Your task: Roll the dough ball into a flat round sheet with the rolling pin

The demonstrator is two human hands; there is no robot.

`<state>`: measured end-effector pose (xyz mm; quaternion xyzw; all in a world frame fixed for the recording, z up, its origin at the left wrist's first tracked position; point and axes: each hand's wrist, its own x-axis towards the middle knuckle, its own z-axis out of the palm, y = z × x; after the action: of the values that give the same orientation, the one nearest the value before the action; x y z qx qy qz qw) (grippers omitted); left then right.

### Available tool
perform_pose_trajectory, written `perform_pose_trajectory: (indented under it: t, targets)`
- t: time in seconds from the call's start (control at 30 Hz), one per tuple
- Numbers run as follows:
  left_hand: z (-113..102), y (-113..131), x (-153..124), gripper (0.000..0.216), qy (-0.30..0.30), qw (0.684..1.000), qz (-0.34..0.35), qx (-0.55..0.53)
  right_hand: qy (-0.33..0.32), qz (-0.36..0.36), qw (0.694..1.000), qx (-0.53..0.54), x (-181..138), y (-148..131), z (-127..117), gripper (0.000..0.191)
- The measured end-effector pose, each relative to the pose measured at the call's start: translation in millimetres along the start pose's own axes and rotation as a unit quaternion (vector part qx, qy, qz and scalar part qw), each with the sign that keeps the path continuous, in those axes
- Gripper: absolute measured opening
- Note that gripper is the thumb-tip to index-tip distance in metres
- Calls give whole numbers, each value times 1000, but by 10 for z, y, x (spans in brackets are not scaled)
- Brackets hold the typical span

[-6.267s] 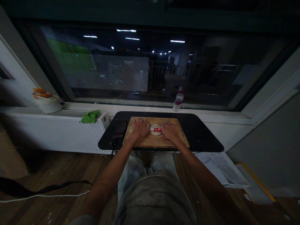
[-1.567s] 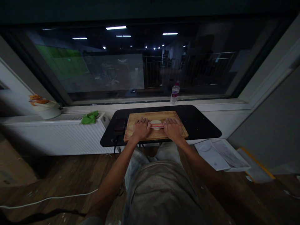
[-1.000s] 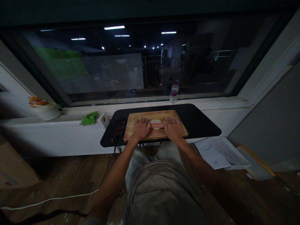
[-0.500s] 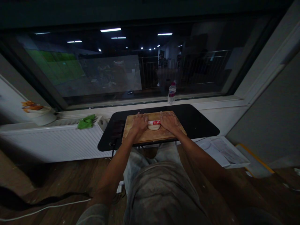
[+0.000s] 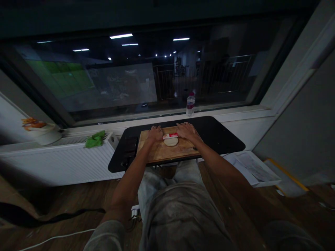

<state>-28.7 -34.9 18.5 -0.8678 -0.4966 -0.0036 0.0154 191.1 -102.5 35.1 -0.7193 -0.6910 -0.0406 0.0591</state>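
A wooden cutting board [image 5: 162,155] lies on a small black table [image 5: 222,137]. On the board sits a pale round of dough [image 5: 171,142]. A red and white roller [image 5: 170,136] rests across the dough's far edge. My left hand [image 5: 155,133] lies flat on the roller's left end, fingers stretched forward. My right hand [image 5: 186,130] presses flat on its right end in the same way. Both forearms reach out over my lap.
A dark phone [image 5: 130,144] lies on the table left of the board. A water bottle [image 5: 191,104] stands on the window sill behind. A green cloth [image 5: 94,139] and a white bowl [image 5: 43,134] sit on the radiator at left. Papers [image 5: 252,169] lie on the floor at right.
Both hands have pushed the roller away from me, from the near side of the dough to its far edge. More of the dough now shows in front of the roller.
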Motion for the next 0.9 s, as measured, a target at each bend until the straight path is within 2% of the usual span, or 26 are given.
perform_pose_trajectory:
  t: [0.23, 0.37, 0.53, 0.77, 0.9]
  targets:
    - [56, 28, -71, 67, -23, 999, -41, -22, 3, -28, 1000, -6, 141, 61, 135, 56]
    - [93, 60, -158, 56, -2, 995, -83, -51, -7, -31, 999, -8, 183, 77, 151, 53]
    - [106, 102, -234, 51, 30, 995, -82, -55, 11, -23, 1000, -1, 153, 61, 152, 52]
    - [-48, 179, -268, 54, -3, 994, -92, -49, 6, -24, 1000, 15, 15, 85, 215, 49]
    - [-149, 236, -297, 52, 14, 995, -87, -46, -4, -31, 999, 24, -82, 109, 239, 54]
